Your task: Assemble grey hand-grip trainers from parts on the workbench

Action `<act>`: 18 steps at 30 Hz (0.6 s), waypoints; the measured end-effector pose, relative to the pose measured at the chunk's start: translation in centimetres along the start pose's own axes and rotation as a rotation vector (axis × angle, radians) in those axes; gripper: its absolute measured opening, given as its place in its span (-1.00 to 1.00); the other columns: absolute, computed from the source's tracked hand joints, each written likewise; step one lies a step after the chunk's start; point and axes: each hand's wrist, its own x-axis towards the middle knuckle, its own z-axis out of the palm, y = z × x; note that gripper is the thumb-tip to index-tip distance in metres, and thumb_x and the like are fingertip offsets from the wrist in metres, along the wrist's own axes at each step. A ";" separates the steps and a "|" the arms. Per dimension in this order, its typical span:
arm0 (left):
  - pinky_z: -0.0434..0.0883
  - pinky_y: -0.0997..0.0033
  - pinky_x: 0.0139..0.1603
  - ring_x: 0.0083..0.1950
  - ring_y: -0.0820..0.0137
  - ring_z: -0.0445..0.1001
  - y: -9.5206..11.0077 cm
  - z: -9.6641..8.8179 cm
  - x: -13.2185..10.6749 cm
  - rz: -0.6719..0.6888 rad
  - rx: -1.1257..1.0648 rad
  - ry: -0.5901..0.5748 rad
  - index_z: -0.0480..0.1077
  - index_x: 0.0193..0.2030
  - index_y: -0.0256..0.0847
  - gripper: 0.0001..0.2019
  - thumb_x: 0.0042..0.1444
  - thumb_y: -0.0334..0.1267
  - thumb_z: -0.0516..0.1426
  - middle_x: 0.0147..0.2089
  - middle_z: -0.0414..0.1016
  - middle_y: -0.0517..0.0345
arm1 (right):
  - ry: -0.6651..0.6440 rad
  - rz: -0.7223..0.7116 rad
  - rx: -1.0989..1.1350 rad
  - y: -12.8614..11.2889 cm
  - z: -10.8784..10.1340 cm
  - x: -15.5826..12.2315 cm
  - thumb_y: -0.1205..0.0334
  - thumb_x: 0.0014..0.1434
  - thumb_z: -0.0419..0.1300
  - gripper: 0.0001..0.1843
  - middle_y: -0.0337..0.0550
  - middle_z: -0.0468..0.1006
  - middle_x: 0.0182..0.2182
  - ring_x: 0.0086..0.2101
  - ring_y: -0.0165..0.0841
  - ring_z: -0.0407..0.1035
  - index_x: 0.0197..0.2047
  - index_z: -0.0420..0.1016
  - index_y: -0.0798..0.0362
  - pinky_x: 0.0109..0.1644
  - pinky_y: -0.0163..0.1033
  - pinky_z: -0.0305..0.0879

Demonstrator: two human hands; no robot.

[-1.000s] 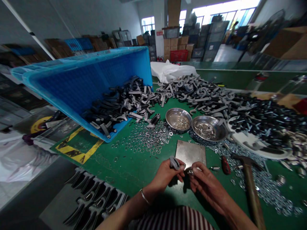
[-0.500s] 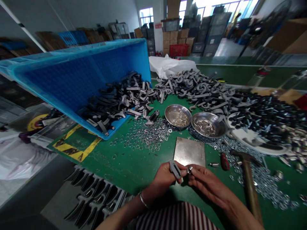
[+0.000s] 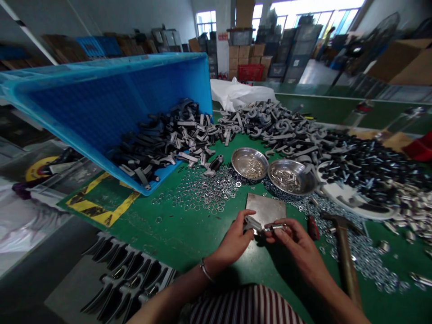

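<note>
My left hand [image 3: 235,238] is closed around a grey metal lever-shaped part [image 3: 252,223], held over the near edge of a square steel plate [image 3: 265,206]. My right hand [image 3: 293,240] pinches a small silver pin with a spring around it [image 3: 277,227]. Its left tip points at the end of the grey part; whether the two touch I cannot tell. To the right, a red-handled tool [image 3: 313,228] lies on the green table, beside a claw hammer with a wooden handle [image 3: 346,258].
A blue crate [image 3: 111,90] on its side spills grey levers. Two steel bowls [image 3: 236,167] hold small parts. Loose rings [image 3: 209,195] and nuts [image 3: 364,256] cover the table. Black-headed bolts [image 3: 378,166] are heaped at right. Several finished-looking handles [image 3: 128,274] lie lower left.
The small silver piece in my right hand is replaced by the sprung pin. Both hands have risen slightly toward the steel plate, and the grey lever has turned to lie flatter.
</note>
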 end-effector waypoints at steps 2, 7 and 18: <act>0.35 0.45 -0.23 -0.28 0.46 0.38 -0.3 0.8 0.0 -0.014 -0.026 0.044 0.21 0.19 -0.13 -0.53 0.12 -0.44 0.09 -0.20 0.41 0.16 | 0.054 -0.032 0.023 0.4 1.2 -0.4 -0.08 0.13 0.36 -0.64 -0.15 0.63 -0.19 -0.26 -0.24 0.54 -0.11 0.46 -0.09 -0.03 -0.06 0.42; 0.30 0.54 -0.41 -0.43 0.51 0.33 -1.3 2.3 -0.3 -0.078 -0.260 0.079 0.15 0.12 -0.12 -0.59 0.13 -0.33 0.11 -0.34 0.37 0.29 | 0.215 -0.136 -0.099 1.6 3.5 -1.0 -0.06 0.17 0.31 -0.70 -0.16 0.60 -0.16 -0.16 -0.20 0.47 -0.10 0.47 -0.12 0.01 -0.11 0.37; 0.27 0.56 -0.53 -0.58 0.58 0.31 0.5 -0.4 -3.9 -0.269 -0.665 -0.529 0.15 0.24 -0.15 -0.39 0.12 -0.11 0.28 -0.28 0.54 0.09 | -0.279 -0.099 -0.259 1.0 2.4 2.5 -0.07 0.31 0.15 -0.70 -0.10 0.55 -0.09 -0.10 -0.21 0.45 -0.19 0.53 -0.03 -0.03 -0.18 0.36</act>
